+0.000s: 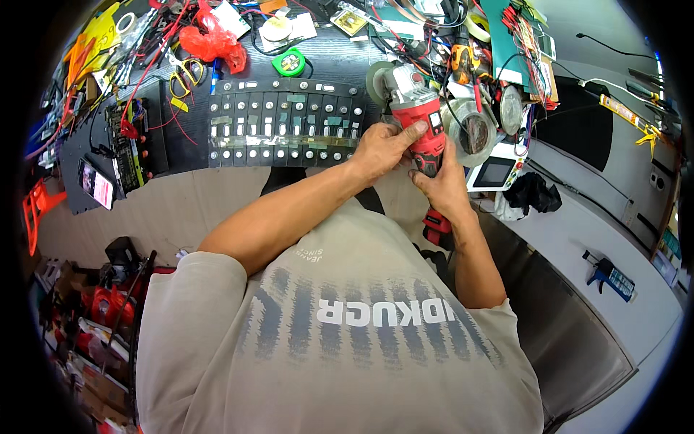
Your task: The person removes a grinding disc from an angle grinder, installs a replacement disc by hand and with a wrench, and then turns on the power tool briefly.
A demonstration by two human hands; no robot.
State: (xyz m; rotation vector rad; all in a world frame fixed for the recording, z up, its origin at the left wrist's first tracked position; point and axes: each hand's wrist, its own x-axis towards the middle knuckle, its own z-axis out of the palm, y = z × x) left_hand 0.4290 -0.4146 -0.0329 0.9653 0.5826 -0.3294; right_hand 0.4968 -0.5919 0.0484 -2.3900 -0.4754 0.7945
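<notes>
A red and grey cordless angle grinder point(423, 112) is held at the table's front edge, its round disc point(381, 81) toward the far left and its battery end pointing back at my body. My left hand point(382, 150) grips the grinder's body from the left, thumb lying across the top. Lower down, my right hand point(448, 188) is wrapped around the handle; some of its fingers are hidden underneath. Just left of the grinder lies a block of black battery cells point(285, 119) side by side, with rows of round metal terminals and a strip of clear tape across them.
Yellow-handled scissors point(186, 76), a green tape measure point(290, 63) and a red plastic bag point(217, 40) lie behind the cells. A phone point(96, 184) is at the left edge. Right of the grinder are a drill point(460, 64), tangled wires and a screened device point(494, 172); farther right, a caulking gun point(611, 278).
</notes>
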